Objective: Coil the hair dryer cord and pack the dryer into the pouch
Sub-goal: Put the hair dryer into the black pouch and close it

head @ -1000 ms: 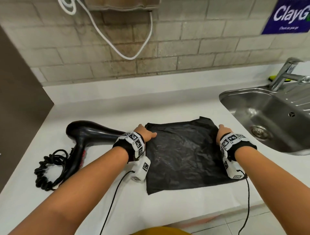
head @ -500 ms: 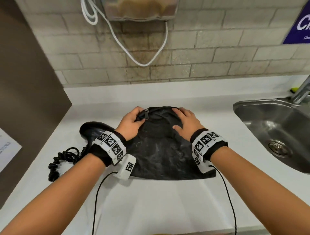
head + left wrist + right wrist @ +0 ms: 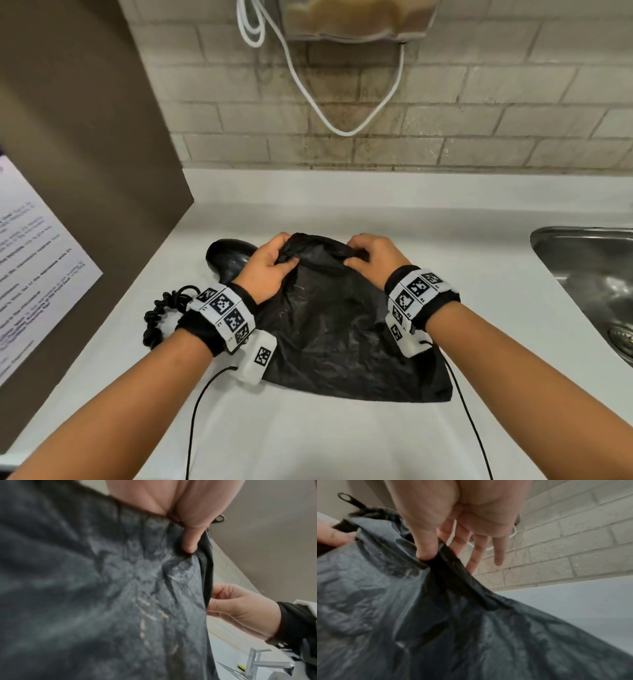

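A black crinkled pouch [image 3: 342, 325] lies flat on the white counter [image 3: 308, 428], its far edge lifted and bunched. My left hand [image 3: 284, 260] pinches that edge at its left end, and my right hand [image 3: 356, 258] pinches it at the right. In the right wrist view the thumb [image 3: 424, 547] presses the pouch's [image 3: 436, 615] black rim against the fingers, and a zipper pull [image 3: 347, 499] sticks up near the left hand. The black hair dryer [image 3: 229, 257] lies behind my left hand, its coiled black cord [image 3: 161, 315] to the left of my wrist.
A steel sink [image 3: 561, 246] is sunk into the counter at the right, with its faucet [image 3: 254, 661] showing in the left wrist view. A brown side panel [image 3: 85, 137] with a paper sheet [image 3: 30, 267] closes the left. A white cable [image 3: 342, 130] hangs on the tiled wall.
Both hands went from the pouch's side corners to its far edge, came closer together, and now pinch and lift that edge. The dryer and cord have not moved.
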Tool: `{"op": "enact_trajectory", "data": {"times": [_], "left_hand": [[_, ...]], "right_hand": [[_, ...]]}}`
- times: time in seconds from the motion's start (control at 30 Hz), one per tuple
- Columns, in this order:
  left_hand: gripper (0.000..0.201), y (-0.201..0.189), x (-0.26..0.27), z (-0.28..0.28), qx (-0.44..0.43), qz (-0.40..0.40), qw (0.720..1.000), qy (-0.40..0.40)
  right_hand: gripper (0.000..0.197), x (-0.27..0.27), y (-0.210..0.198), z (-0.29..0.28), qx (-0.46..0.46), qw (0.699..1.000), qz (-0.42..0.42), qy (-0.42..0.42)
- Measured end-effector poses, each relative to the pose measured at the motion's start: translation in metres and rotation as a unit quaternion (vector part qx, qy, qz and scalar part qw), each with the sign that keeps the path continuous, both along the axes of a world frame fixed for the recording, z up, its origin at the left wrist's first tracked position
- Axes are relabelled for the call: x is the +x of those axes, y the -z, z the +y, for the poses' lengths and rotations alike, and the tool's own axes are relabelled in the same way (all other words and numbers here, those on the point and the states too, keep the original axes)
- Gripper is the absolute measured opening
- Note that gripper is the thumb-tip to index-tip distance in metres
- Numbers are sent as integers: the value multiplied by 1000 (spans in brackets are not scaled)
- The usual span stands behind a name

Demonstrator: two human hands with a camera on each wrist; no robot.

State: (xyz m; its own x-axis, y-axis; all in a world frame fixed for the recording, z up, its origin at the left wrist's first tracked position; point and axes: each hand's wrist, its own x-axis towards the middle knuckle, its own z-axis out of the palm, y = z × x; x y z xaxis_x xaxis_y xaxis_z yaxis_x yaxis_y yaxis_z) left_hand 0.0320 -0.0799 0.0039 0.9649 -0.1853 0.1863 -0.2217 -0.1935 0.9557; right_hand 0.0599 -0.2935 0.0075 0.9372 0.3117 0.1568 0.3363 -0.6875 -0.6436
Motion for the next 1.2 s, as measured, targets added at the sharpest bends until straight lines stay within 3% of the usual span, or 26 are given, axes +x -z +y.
{"op": "enact_trajectory", "data": {"times": [0.07, 0.13, 0.2, 0.3, 0.37, 0.43, 0.5, 0.57, 0.63, 0.67, 0.73, 0.8, 0.9, 0.97, 1.03, 1.13, 1.2], "left_hand": [[42, 0, 0, 6, -21, -13, 999, -41], [51, -5, -1, 12, -61, 1, 998, -28], [29, -12, -1, 15, -70, 62, 996, -3], [58, -15, 3, 16, 34, 184, 982, -31], [48, -15, 1, 13, 119, 184, 975, -39], [29, -7, -2, 10, 155, 146, 977, -30], [23, 1, -7, 6, 136, 98, 985, -38], [24, 6, -11, 2, 96, 39, 992, -74], [29, 3, -16, 1, 55, -16, 993, -105], [31, 0, -18, 1, 41, -34, 992, -110], [36, -7, -22, 3, 33, -66, 991, -109], [41, -13, -26, 8, 34, -88, 990, -104], [40, -18, -34, 13, 35, -92, 991, -86], [30, -18, -41, 14, 20, -85, 993, -81], [14, -16, -46, 14, 24, -70, 989, -125], [27, -11, -44, 21, 186, -37, 957, -220], [27, -10, -44, 26, 319, -28, 920, -226]], "right_hand": [[17, -4, -2, 4, 14, 999, -40, 2], [20, -7, -4, 4, -11, 996, -86, -25], [20, -13, -8, 7, -60, 986, -136, -72], [16, -23, -11, 11, -140, 947, -260, -129], [8, -28, -14, 15, -222, 909, -327, -131], [13, -34, -15, 20, -288, 885, -342, -133], [8, -45, -19, 24, -311, 887, -314, -133], [34, -54, -22, 25, -297, 918, -233, -117], [57, -59, -25, 24, -252, 965, -45, -49], [59, -55, -22, 21, -232, 972, 26, -11], [53, -46, -12, 13, -286, 953, 96, 35], [39, -42, -3, 7, -374, 914, 140, 69], [40, -46, 11, -1, -416, 885, 153, 141], [38, -48, 14, -3, -408, 889, 111, 176], [41, -48, 15, -5, -375, 907, 91, 167], [56, -51, 12, -7, -345, 930, 75, 101], [58, -54, 9, -7, -331, 940, 58, 54]]}}
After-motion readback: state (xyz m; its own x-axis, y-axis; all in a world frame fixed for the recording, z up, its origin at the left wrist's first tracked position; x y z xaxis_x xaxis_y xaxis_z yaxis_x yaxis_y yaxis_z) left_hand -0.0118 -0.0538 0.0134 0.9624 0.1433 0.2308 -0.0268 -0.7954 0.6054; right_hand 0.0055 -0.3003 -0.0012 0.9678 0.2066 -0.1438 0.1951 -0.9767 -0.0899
